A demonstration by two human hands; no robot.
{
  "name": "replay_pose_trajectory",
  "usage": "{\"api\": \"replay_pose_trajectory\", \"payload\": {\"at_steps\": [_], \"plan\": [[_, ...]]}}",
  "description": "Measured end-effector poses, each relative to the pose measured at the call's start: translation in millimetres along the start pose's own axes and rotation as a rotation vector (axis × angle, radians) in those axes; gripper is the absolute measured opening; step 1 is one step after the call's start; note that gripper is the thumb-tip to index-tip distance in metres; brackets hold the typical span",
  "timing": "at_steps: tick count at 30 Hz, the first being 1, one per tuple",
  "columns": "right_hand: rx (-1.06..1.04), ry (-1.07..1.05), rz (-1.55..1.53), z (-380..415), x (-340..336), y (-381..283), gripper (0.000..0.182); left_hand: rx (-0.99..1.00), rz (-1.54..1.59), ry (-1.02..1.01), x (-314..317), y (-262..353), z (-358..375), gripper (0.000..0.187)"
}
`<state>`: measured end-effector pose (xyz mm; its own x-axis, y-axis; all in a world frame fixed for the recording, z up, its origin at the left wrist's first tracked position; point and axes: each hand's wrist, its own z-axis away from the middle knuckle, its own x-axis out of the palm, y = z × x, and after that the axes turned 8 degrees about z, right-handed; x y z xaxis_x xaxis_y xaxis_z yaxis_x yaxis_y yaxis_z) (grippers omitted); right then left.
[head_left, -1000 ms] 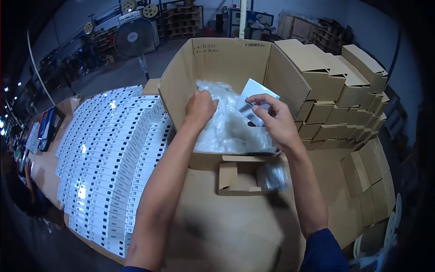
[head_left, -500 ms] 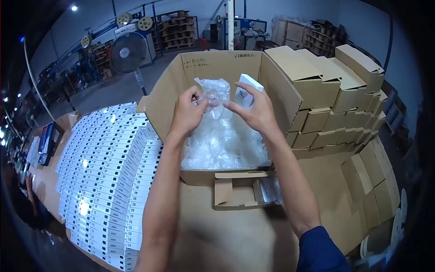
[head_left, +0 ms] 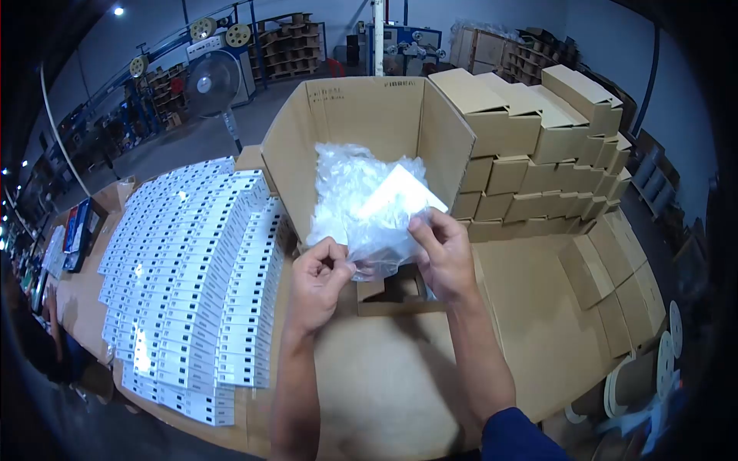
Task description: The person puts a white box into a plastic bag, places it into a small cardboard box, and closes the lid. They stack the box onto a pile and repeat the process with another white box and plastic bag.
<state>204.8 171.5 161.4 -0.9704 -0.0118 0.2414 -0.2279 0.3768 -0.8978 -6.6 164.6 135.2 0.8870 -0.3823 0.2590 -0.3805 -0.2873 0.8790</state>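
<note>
My left hand [head_left: 319,280] pinches the near left edge of a clear plastic bag [head_left: 380,242]. At the bag's right side, my right hand [head_left: 444,253] grips the film between thumb and fingers. A flat white box [head_left: 398,192] lies tilted between the hands, its lower part overlapped by the clear film. Behind it, crumpled plastic bags [head_left: 338,173] fill the bottom of a large cardboard carton [head_left: 365,115]. Under the hands, a small open cardboard box [head_left: 407,306] is partly hidden by the bag.
Stacked rows of white boxes [head_left: 184,269] cover the left of the table [head_left: 369,384]. Piled brown cardboard boxes [head_left: 530,161] stand on the right, with more cartons [head_left: 611,280] nearer. White spools [head_left: 638,384] sit beyond the right edge. A fan [head_left: 214,83] stands behind.
Both hands have come down and toward me with the bag, from over the large carton to its front edge. The white box, earlier at my right hand, now lies against the bag.
</note>
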Motion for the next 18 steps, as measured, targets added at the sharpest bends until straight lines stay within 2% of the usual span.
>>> {"api": "replay_pose_trajectory", "payload": {"at_steps": [2, 3, 4, 5, 8, 9, 12, 13, 16, 17, 18], "plan": [[0.066, 0.04, 0.149, 40, -1, -9, 0.018, -0.045, 0.071, 0.003, 14, 9, 24, 0.009], [-0.016, 0.034, 0.385, 58, -7, -5, 0.021, -0.084, 0.136, 0.012, 19, 12, 34, 0.01], [-0.063, 0.039, 0.447, 75, -10, 1, 0.022, -0.126, 0.2, 0.023, 24, 13, 45, 0.014], [-0.029, 0.014, 0.496, 92, -13, 0, 0.022, -0.141, 0.282, 0.052, 29, 8, 56, 0.026], [-0.055, 0.048, 0.57, 136, -17, 7, 0.029, -0.153, -0.013, 0.081, 37, -7, 90, 0.026], [-0.088, 0.08, 0.581, 147, -17, 10, 0.033, -0.132, 0.059, 0.127, 46, -8, 103, 0.024], [-0.033, 0.24, 0.559, 173, -17, 6, 0.049, -0.03, -0.138, 0.295, 67, -12, 131, 0.019], [0.063, 0.284, 0.506, 185, -18, -1, 0.056, -0.004, -0.246, 0.281, 68, -11, 138, 0.017], [-0.156, 0.141, 0.667, 206, -21, -6, 0.055, 0.082, -0.572, 0.244, 72, -10, 153, 0.012], [-0.137, 0.137, 0.756, 213, -15, -12, 0.043, 0.066, -0.564, 0.218, 74, -9, 157, 0.013], [-0.192, 0.12, 0.795, 213, -11, -9, 0.038, 0.05, -0.556, 0.187, 77, -8, 159, 0.014]]}}
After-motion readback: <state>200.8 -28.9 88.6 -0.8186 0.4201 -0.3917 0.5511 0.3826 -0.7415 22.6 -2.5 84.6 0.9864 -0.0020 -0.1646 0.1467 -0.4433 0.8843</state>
